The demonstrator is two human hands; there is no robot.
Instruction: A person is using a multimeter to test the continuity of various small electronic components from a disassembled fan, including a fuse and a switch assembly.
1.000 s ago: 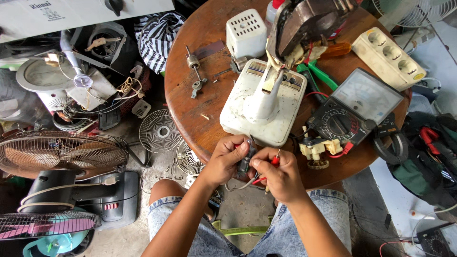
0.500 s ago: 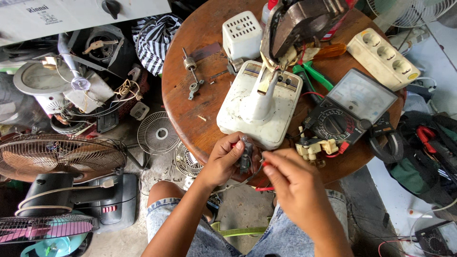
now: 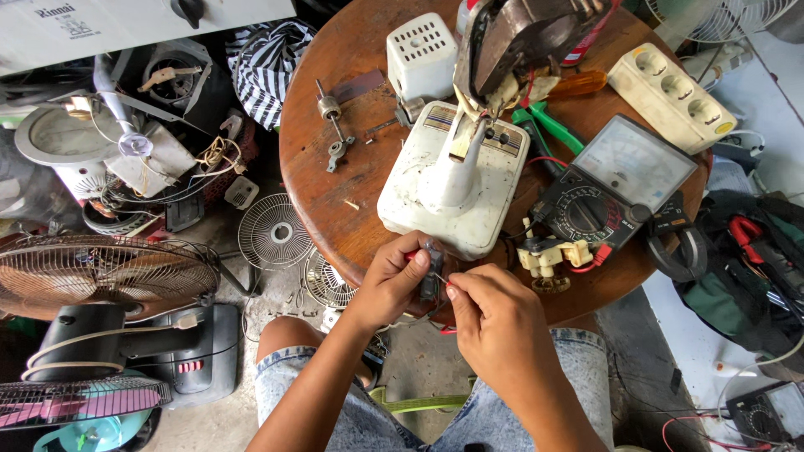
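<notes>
Dark grey, a small switch-like part [image 3: 431,274] stands upright, long axis pointing away from the person, pinched in the fingers of the left hand [image 3: 394,283] just off the near edge of the round wooden desk [image 3: 318,167]. The right hand [image 3: 494,322] sits just right of it, thumb and forefinger pressed together at its near side, nipping something too thin to make out. Red wires trail below, partly hidden. Beyond both hands rests a cream fan base [image 3: 452,180].
</notes>
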